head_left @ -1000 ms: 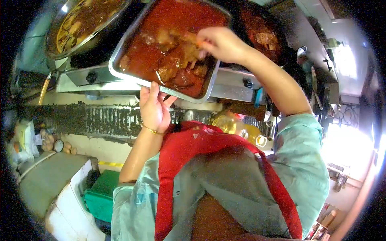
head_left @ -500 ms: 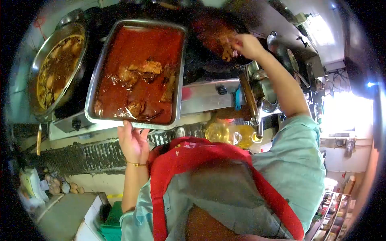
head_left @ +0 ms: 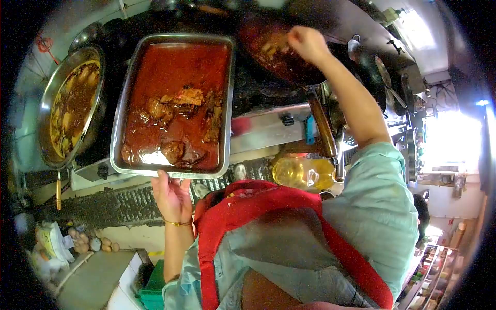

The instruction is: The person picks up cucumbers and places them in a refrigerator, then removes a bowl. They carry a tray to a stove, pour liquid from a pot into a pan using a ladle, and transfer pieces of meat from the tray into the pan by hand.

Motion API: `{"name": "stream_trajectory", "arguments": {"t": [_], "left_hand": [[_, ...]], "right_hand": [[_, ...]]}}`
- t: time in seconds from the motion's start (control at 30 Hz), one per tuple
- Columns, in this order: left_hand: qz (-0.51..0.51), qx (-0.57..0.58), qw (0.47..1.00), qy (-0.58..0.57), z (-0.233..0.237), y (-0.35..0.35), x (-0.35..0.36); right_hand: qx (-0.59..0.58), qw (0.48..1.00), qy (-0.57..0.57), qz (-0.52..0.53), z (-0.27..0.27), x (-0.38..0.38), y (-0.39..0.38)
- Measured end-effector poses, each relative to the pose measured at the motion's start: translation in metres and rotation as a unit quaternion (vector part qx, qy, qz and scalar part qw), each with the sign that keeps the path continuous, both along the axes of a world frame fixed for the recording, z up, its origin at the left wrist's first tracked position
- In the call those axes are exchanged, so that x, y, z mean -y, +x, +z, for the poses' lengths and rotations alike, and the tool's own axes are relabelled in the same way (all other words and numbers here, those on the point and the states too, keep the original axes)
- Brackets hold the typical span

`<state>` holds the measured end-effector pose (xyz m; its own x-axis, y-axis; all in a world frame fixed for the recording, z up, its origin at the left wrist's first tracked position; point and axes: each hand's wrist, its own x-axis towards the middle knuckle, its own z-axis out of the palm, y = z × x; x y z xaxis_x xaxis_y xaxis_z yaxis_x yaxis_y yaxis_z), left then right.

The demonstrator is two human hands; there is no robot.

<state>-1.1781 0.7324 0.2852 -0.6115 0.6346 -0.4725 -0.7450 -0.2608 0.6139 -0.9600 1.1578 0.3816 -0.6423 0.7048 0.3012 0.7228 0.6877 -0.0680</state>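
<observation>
A metal tray (head_left: 118, 139) of dark red sauce and several pieces of meat is at the upper left of centre. Under its near rim, my left hand (head_left: 173, 199) grips the edge with its fingers. My right hand (head_left: 305, 42) is closed, over the right side of a dark wok (head_left: 305, 75) holding reddish sauce and brown pieces. Whatever its fingers hold is too blurred to make out.
A large metal bowl (head_left: 98, 103) of brown stew stands at the left. Below the steel stove front (head_left: 268, 126) are containers of yellow liquid (head_left: 294, 173). Pans and utensils lie at the right. A green bin (head_left: 154, 287) is at the bottom left.
My right hand has moved up and slightly left over the wok. The tray and my left hand sit slightly lower in the view, and the camera view has shifted.
</observation>
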Motion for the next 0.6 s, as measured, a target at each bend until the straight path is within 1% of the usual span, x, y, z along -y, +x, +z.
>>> {"name": "stream_trajectory", "arguments": {"t": [0.03,0.1,0.2,0.3,0.33,0.43,0.5,0.6], "left_hand": [[0.000,0.000,1.000,0.000,0.001,0.000,0.000],[-0.003,0.000,1.000,-0.001,0.002,0.000,0.000],[-0.004,0.002,1.000,-0.010,-0.008,-0.002,0.004],[0.007,0.013,1.000,-0.018,0.001,0.001,0.000],[0.012,0.006,1.000,-0.020,0.010,0.004,-0.005],[-0.037,0.000,0.998,0.046,-0.010,-0.004,0.007],[-0.041,0.005,0.999,0.033,-0.009,-0.005,0.006],[-0.033,0.013,0.999,0.008,-0.001,-0.002,0.002]], "right_hand": [[-0.021,1.000,0.022,0.007,0.008,-0.008,0.002],[0.001,0.998,0.048,-0.036,0.020,-0.025,0.002],[0.044,0.987,0.124,-0.093,0.012,-0.048,-0.002],[0.069,0.987,0.053,-0.135,-0.006,-0.061,-0.008],[0.070,0.989,0.051,-0.117,-0.011,-0.061,-0.006],[0.080,0.993,0.043,-0.078,-0.016,-0.043,0.006],[0.094,0.993,0.034,-0.070,-0.018,-0.029,0.015],[0.092,0.992,-0.023,-0.088,-0.011,-0.011,0.028]]}}
